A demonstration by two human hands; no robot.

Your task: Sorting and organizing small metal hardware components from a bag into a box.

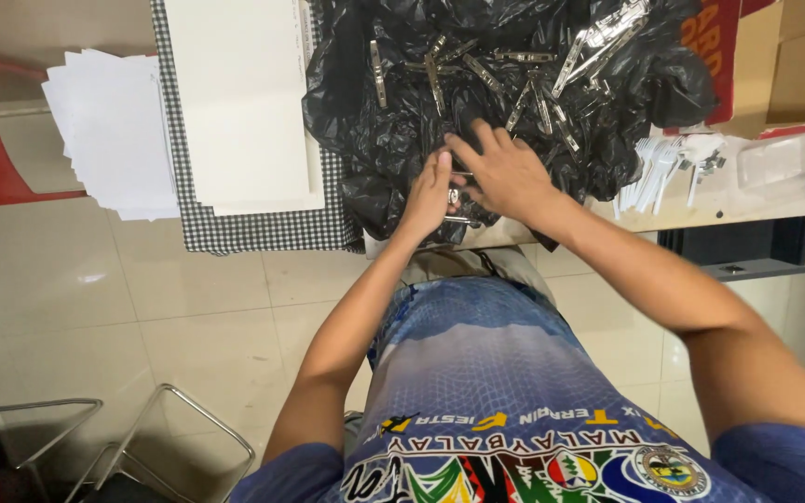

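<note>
A: What are the hands on?

B: A small metal clip (455, 197), lying on the near edge of the black plastic bag (365, 121). The left hand (428, 197) pinches it with fingers drawn narrow; the right hand (507, 172) lies spread just beside it, fingertips touching the same clip.

A: So which step is this?

B: I'd judge a clip is being worked between both hands, fitted or pressed together. The grip itself is partly hidden.

A: And around it?

B: More metal clips (477, 70) lie scattered farther back on the bag. Left of the bag sit white sheets (244, 102) on a checked cloth (235, 231), then a paper stack (114, 130). Right of the bag lie white plastic pieces (654, 172).

A: What does the next move call for?

B: Probably a steady pinch and careful alignment; the part is tiny.
</note>
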